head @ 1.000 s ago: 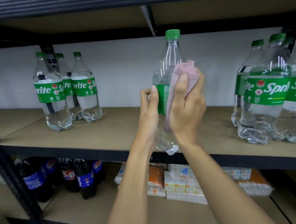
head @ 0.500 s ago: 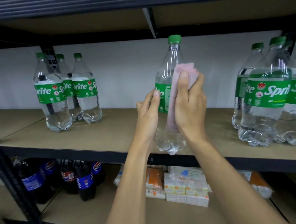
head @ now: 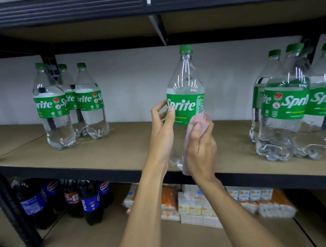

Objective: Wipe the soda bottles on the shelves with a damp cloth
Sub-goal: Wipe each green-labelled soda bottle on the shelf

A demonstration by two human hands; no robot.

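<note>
A clear Sprite bottle [head: 185, 85] with a green cap and green label stands upright at the middle of the shelf [head: 122, 154]. My left hand [head: 163, 129] holds its left side, thumb on the label and fingers curled round behind. My right hand [head: 201, 149] presses a pink cloth [head: 197, 122] against the bottle's lower right side, fingers wrapped over the cloth. The cloth hangs down to the bottle's base. Much of the lower bottle is hidden behind both hands.
Three Sprite bottles [head: 54, 112] stand at the shelf's left, several more [head: 285, 108] at its right. On the lower shelf are dark Pepsi bottles [head: 91, 201] at left and small packaged boxes [head: 196, 209] at centre. Another shelf board [head: 155, 22] hangs close overhead.
My right hand slid the cloth down from the bottle's shoulder to its lower body. The bottle turned, so the Sprite label now faces me. My left hand shifted its hold.
</note>
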